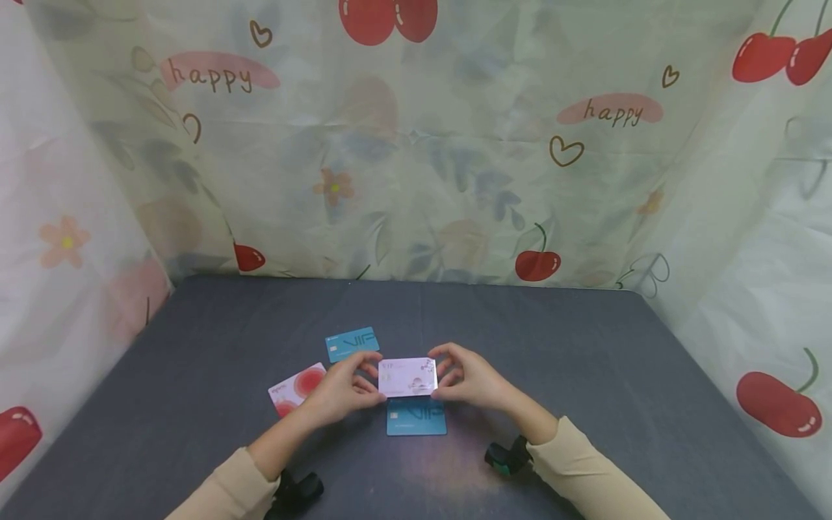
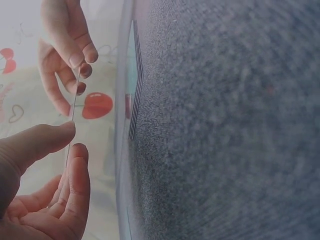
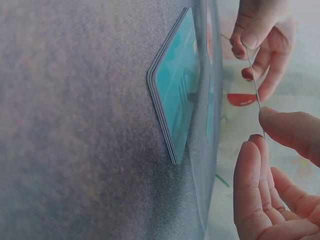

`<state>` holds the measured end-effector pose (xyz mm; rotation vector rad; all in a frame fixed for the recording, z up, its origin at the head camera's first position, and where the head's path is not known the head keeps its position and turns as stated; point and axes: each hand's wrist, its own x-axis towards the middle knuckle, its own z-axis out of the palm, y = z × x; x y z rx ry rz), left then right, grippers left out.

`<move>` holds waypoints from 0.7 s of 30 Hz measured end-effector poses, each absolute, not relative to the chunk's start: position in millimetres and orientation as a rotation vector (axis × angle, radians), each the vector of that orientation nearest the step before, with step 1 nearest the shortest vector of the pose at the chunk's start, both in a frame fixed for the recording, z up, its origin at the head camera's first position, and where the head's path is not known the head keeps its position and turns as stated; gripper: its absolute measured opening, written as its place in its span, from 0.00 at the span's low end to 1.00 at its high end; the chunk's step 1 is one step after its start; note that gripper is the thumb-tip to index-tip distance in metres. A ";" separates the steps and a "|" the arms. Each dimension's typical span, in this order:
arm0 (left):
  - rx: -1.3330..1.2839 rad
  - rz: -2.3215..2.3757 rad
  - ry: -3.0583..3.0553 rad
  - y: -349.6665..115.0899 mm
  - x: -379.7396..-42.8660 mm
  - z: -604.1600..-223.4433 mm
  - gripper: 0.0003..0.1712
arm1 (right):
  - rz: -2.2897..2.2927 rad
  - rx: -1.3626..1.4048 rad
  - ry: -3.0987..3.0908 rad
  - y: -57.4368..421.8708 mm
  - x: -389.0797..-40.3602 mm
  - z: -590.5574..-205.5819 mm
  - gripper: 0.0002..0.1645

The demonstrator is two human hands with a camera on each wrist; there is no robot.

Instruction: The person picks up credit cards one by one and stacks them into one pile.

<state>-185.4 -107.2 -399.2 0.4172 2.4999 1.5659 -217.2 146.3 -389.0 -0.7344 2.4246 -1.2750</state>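
Both hands hold a pale pink VIP card [image 1: 407, 377] level between them, raised above the table. My left hand [image 1: 344, 388] pinches its left end between thumb and fingers, and my right hand [image 1: 469, 377] pinches the right end the same way. Seen from the wrists, the card [image 2: 75, 102] is edge-on, a thin line. Below it on the table lies a small stack of cards with a blue VIP card [image 1: 417, 419] on top; several edges show in the right wrist view at the blue stack [image 3: 177, 90].
A blue VIP card [image 1: 352, 342] lies behind my left hand. Left of that hand a pink card with red circles [image 1: 295, 386] lies tilted, partly covered by the hand. The dark grey table [image 1: 552, 347] is bordered by patterned cloth walls [image 1: 416, 144].
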 end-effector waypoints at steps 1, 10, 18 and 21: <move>0.411 1.563 2.499 -106.9 -185.0 -398.8 0.35 | -1.276 -0.728 2.424 146.2 -217.0 -389.2 0.34; 0.405 1.530 2.509 -106.0 -184.4 -399.6 0.35 | -1.283 -0.705 2.410 147.6 -213.6 -391.5 0.33; 0.427 1.504 2.521 -106.5 -184.6 -401.1 0.34 | -1.292 -0.687 2.398 146.8 -211.7 -393.3 0.33; 0.426 1.498 2.524 -106.2 -184.4 -400.6 0.33 | -1.291 -0.686 2.399 146.8 -211.1 -393.7 0.33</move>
